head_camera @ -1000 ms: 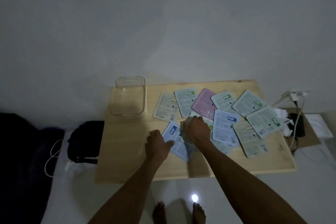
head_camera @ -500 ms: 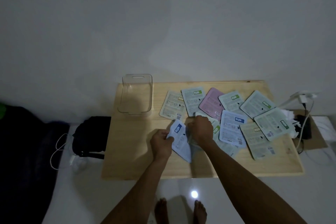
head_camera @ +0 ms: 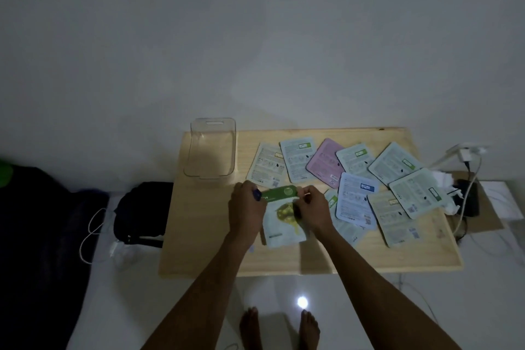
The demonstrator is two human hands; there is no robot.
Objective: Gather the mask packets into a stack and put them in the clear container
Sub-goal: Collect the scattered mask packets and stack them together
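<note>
My left hand [head_camera: 246,209] and my right hand [head_camera: 314,209] together hold a small stack of mask packets [head_camera: 282,216] just above the wooden table [head_camera: 216,250]. The top packet faces me with a green band and a yellow-green picture. A blue packet edge shows at my left fingers. Several more mask packets lie spread over the table's right half, among them a pink one [head_camera: 325,162] and a white one with a blue label [head_camera: 356,202]. The clear container [head_camera: 211,148] stands empty at the table's back left corner.
A black bag [head_camera: 143,210] and a white cable [head_camera: 91,230] lie on the floor left of the table. A power strip, chargers and crumpled paper [head_camera: 451,187] sit off the right edge. My bare feet [head_camera: 279,327] stand on the glossy floor below.
Both hands lifted the gathered packets off the table and turned them so a green-fronted packet faces up. The blue-labelled packet from the left hand joined the stack.
</note>
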